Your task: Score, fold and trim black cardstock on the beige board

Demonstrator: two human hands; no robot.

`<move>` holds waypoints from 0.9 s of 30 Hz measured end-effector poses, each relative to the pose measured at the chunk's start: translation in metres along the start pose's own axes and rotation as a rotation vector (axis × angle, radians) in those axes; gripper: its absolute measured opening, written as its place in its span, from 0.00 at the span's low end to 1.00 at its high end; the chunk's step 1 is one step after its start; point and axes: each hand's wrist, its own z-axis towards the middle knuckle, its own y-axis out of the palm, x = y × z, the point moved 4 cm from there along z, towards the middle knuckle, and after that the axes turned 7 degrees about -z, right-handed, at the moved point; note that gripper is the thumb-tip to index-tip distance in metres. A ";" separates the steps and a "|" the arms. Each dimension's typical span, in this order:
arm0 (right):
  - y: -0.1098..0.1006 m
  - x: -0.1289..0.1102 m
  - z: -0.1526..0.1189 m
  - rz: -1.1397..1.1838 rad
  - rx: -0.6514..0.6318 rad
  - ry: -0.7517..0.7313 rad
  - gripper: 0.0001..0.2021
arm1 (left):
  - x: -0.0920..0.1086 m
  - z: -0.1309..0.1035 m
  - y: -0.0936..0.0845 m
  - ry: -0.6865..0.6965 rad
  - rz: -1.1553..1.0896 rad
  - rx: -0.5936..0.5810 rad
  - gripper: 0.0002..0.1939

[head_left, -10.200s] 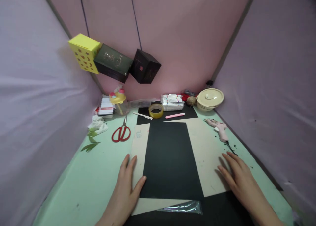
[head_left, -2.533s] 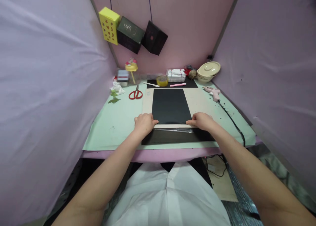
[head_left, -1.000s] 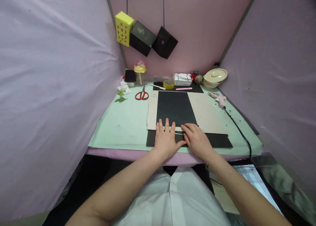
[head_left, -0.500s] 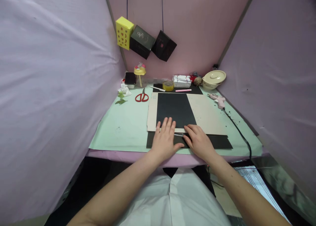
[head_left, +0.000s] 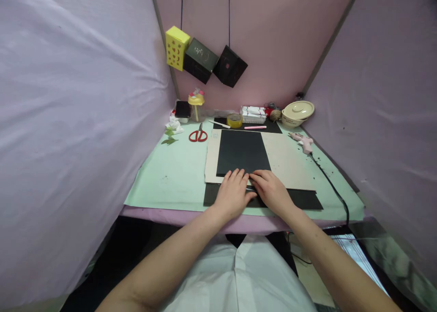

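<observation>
Looking down through the head camera, I have the black paper sheet (head_left: 244,150) straight ahead of both hands, its long axis apparently running away from them and its near edge at the fingertips. My left hand (head_left: 232,191) is flattened, fingers together and thumb out to the side, its tips over that edge. My right hand (head_left: 273,189) curls at the near right corner; whether it pinches anything I cannot tell. I judge neither hand clearly nearer. Pale cardboard (head_left: 290,162) lies under the sheet, extending beyond the right hand.
</observation>
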 end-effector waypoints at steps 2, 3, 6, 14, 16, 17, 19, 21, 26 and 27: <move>0.003 0.001 0.001 0.004 -0.008 -0.001 0.15 | -0.017 0.004 -0.015 -0.099 -0.059 0.057 0.19; 0.003 0.002 0.001 0.004 -0.012 -0.002 0.15 | -0.028 0.005 -0.023 -0.154 -0.064 0.084 0.16; 0.003 0.001 0.003 0.002 -0.018 -0.004 0.15 | -0.054 0.009 -0.038 -0.260 -0.101 0.094 0.13; 0.007 -0.016 0.014 0.067 -0.043 -0.015 0.14 | -0.068 0.014 -0.041 -0.317 -0.222 0.031 0.14; 0.011 -0.017 0.015 0.108 -0.064 -0.007 0.14 | -0.070 0.015 -0.042 -0.318 -0.241 0.022 0.14; 0.013 -0.016 0.015 0.119 -0.068 0.001 0.14 | -0.071 0.015 -0.042 -0.317 -0.248 0.017 0.14; 0.015 -0.015 0.014 0.127 -0.069 0.011 0.15 | -0.073 0.016 -0.042 -0.315 -0.256 0.007 0.15; 0.015 -0.014 0.014 0.127 -0.067 0.016 0.15 | -0.075 0.017 -0.043 -0.318 -0.249 -0.006 0.15; 0.014 -0.016 0.013 0.120 -0.060 0.010 0.15 | -0.073 0.019 -0.046 -0.325 -0.205 -0.052 0.17; 0.013 -0.016 0.013 0.120 -0.057 0.009 0.15 | -0.073 0.019 -0.046 -0.325 -0.193 -0.061 0.17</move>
